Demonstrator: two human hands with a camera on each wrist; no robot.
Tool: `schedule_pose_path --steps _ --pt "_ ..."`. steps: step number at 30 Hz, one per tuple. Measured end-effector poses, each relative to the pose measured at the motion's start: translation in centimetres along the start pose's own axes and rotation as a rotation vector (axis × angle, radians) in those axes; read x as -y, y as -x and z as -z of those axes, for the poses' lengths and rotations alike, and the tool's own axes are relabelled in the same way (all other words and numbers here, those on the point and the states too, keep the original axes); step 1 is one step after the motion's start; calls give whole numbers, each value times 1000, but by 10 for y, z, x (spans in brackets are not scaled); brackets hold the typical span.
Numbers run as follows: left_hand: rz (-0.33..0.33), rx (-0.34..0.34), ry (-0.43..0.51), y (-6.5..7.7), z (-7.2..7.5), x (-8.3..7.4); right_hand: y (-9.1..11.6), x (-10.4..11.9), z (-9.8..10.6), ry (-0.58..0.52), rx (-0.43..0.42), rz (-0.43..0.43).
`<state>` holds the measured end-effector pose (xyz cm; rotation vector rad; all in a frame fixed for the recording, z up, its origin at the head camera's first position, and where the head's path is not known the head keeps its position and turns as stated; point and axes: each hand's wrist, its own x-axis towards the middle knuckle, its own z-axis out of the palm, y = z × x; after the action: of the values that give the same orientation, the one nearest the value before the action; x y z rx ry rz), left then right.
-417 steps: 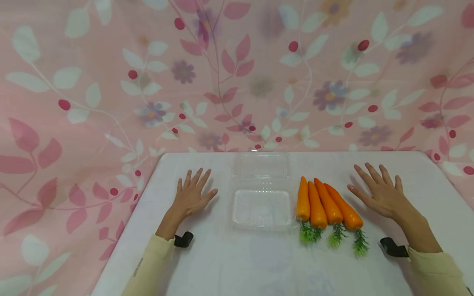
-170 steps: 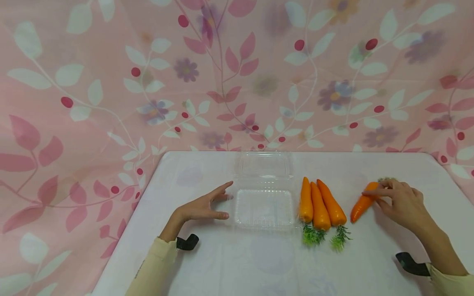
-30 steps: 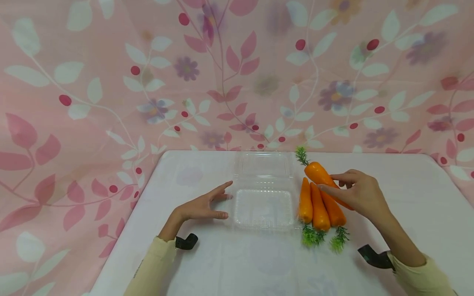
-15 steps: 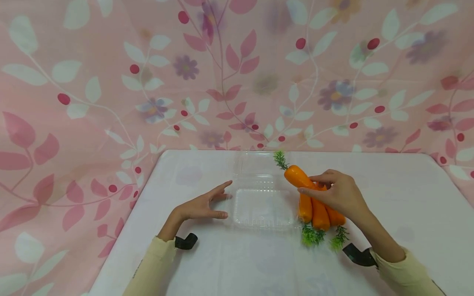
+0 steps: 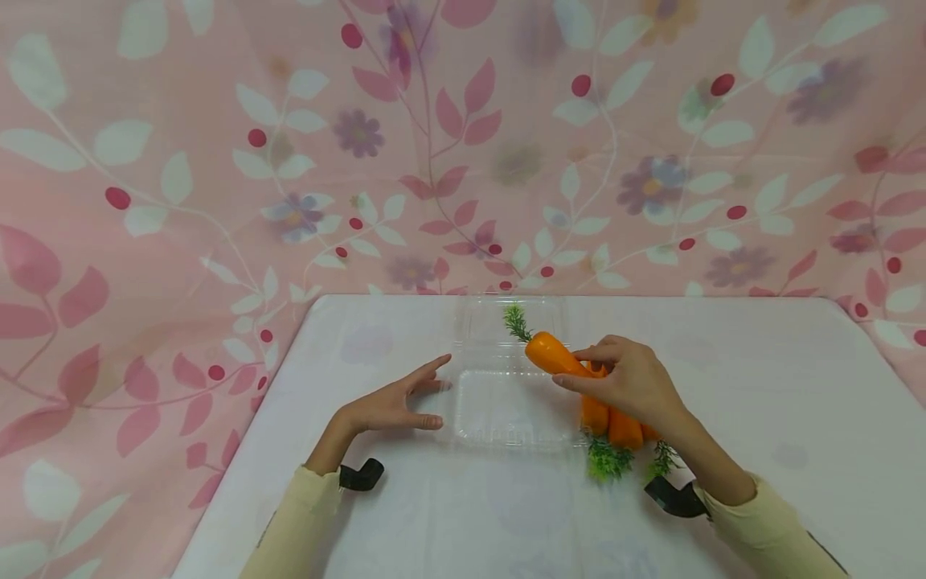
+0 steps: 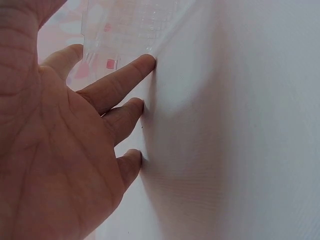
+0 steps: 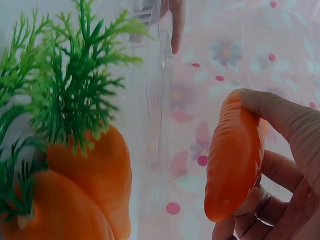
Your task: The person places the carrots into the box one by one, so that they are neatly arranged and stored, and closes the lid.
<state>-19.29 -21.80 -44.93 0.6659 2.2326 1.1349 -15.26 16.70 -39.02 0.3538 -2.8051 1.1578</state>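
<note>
An orange carrot point(image 5: 547, 354) with a feathery green top is pinched between the thumb and fingers of my right hand point(image 5: 637, 384). In the right wrist view the held carrot point(image 7: 234, 155) has its tapered end toward the camera. In the head view it overlaps the right edge of the clear plastic box point(image 5: 506, 410), whose lid stands open at the back. Several more carrots point(image 5: 596, 416) lie side by side right of the box, partly hidden under my right hand. My left hand point(image 5: 391, 406) rests at the box's left side, fingers spread; in the left wrist view its fingertips touch the white cloth.
A white-covered table point(image 5: 448, 515) carries everything. Behind it hangs a pink floral curtain point(image 5: 463, 161). A black wrist mount point(image 5: 362, 474) sits at my left cuff, another black mount point(image 5: 676, 496) at my right.
My right hand took one carrot from the row, turned it leaf-end away, and has carried it left over the other carrots to the box. My left hand earlier moved up to the box and stays there.
</note>
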Motion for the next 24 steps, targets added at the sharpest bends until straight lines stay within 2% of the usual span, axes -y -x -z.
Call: schedule_pose_path --steps 10,16,24 --pt "-12 -5 -25 -2 0 0 -6 11 -17 19 50 11" --pt "-1 -2 -13 -1 0 -1 -7 21 -29 53 68 63" --pt "20 -3 -8 1 0 -5 -6 27 -42 52 126 26"
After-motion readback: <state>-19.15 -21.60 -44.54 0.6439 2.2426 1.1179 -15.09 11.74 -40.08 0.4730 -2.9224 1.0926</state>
